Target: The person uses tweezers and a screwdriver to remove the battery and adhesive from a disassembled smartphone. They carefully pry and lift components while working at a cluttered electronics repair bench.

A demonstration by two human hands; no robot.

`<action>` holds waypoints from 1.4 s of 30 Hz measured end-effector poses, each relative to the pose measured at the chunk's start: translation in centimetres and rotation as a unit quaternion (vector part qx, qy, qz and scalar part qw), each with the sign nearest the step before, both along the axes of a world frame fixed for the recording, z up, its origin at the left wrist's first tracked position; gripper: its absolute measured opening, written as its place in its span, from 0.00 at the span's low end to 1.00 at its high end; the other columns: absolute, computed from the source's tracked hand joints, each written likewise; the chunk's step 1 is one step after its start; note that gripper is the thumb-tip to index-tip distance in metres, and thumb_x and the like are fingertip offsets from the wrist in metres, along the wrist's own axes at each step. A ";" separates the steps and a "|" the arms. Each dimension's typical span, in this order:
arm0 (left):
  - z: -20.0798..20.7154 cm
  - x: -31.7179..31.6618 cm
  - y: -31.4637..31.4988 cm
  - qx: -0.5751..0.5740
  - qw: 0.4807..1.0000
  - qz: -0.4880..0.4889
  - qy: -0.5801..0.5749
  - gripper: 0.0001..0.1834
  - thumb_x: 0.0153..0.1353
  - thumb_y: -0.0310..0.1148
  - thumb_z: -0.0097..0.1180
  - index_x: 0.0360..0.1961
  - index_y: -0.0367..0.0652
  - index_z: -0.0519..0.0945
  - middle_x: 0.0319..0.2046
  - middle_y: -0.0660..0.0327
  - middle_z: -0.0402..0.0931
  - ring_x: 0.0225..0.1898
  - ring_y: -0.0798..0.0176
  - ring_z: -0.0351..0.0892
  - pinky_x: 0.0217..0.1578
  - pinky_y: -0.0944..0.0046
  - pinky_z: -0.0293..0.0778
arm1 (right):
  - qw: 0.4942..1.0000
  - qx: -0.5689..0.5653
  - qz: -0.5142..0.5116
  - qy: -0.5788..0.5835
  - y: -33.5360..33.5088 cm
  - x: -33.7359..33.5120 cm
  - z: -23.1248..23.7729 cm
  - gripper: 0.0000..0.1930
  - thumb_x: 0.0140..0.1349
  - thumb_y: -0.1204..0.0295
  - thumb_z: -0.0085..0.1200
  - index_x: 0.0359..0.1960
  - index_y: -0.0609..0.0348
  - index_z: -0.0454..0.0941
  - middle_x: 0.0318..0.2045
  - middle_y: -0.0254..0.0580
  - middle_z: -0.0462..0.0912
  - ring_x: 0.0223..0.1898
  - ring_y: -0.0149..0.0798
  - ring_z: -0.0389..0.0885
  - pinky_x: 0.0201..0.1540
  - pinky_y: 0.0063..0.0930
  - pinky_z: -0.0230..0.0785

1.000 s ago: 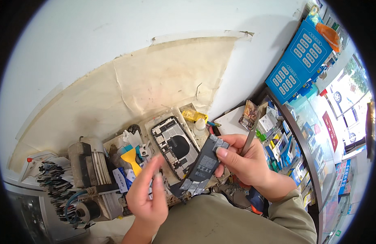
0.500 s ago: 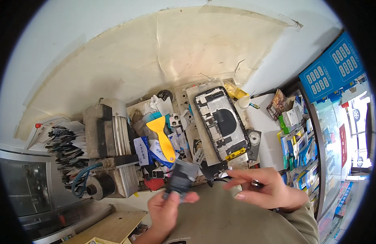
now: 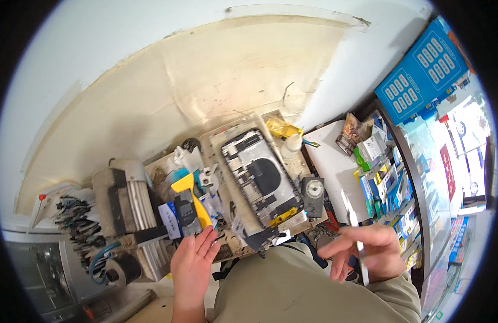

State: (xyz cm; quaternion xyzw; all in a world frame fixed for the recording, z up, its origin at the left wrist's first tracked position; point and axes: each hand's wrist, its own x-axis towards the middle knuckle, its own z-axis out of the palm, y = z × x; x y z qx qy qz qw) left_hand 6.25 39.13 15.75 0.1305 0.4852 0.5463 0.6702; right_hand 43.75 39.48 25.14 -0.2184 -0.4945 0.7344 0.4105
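Note:
In my right hand is a slim silver metal tool, held between the fingers with its narrow end pointing up and away; whether it is tweezers or a blade I cannot tell. My left hand has its fingers stretched out at the lower end of a flat black phone battery. The battery lies against a yellow plastic scraper on the cluttered bench. An opened smartphone housing lies on a mat in the middle, its inner parts and a round black pad showing, a yellow strip across its near end.
A dusty machine with a ribbed metal body stands at left, beside a pile of dark flat parts. Right of the housing are a small white bottle and a grey box with a dial. Boxed goods fill the right side.
My left hand has lowered the battery onto the bench beside the scraper and its fingers have straightened. The silver tool in my right hand has swung upright. The view has shifted.

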 end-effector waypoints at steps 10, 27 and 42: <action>1.1 -0.9 -2.9 0.037 0.999 0.005 -0.031 0.32 0.78 0.33 0.50 0.75 0.23 0.62 0.74 0.29 0.64 0.75 0.36 0.68 0.74 0.40 0.68 | 0.982 0.013 -0.181 0.048 1.6 -0.3 -2.0 0.30 0.81 0.55 0.47 0.68 0.74 0.73 0.47 0.72 0.85 0.44 0.54 0.90 0.41 0.39 0.83; 5.3 8.2 8.4 0.411 0.575 -0.232 0.669 0.69 0.57 0.66 0.72 0.81 0.28 0.50 0.79 0.28 0.51 0.80 0.19 0.47 0.77 0.23 0.43 | 0.932 0.266 -0.119 -0.215 9.8 -0.6 -1.8 0.12 0.64 0.77 0.69 0.48 0.68 0.90 0.38 0.54 0.90 0.35 0.47 0.89 0.36 0.35 0.82; 5.2 7.0 7.4 0.384 0.590 -0.241 0.669 0.60 0.64 0.65 0.66 0.80 0.28 0.56 0.79 0.32 0.54 0.80 0.20 0.47 0.77 0.27 0.45 | 0.937 0.117 -0.310 -0.106 8.2 1.9 -3.2 0.22 0.84 0.60 0.41 0.32 0.59 0.79 0.28 0.49 0.85 0.26 0.40 0.81 0.28 0.35 0.72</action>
